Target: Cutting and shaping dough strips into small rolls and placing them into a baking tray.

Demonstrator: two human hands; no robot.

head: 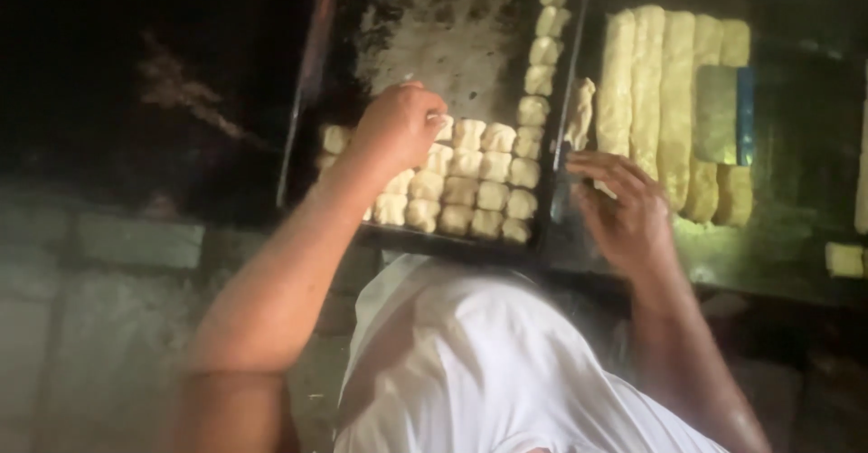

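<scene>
1. Our left fingers [432, 118] curl down at the top edge of the block of dough pieces [470, 186], pinching what looks like one small piece at the upper row; the blur does not let us say how firmly they grip it.
2. Our right fingers [601, 171] are spread and loose, holding nothing, with the fingertips at the seam between the two trays.
3. The left hand [398, 127] sits over the dark baking tray [434, 46]; the right hand [624, 213] hovers at the near edge of the neighbouring tray [768, 245].
4. The cut pieces lie just below and to the right of the left fingers, packed in touching rows; a single column of pieces [542, 46] runs away from us along that tray's right rim.
5. A lone dough lump [579, 109] stands just above the right fingers, nearer that hand than the left.
6. The long dough logs [669, 100] lie side by side to the right of the right hand, long axes running away from us.
7. The dough is pale yellow, soft and matte; the pieces are pillowy squares, the logs smooth and rounded.
8. A flat rectangular scraper with a blue edge [723, 114] rests on the logs.
9. The left tray is dark metal, blotched with floury residue.
</scene>
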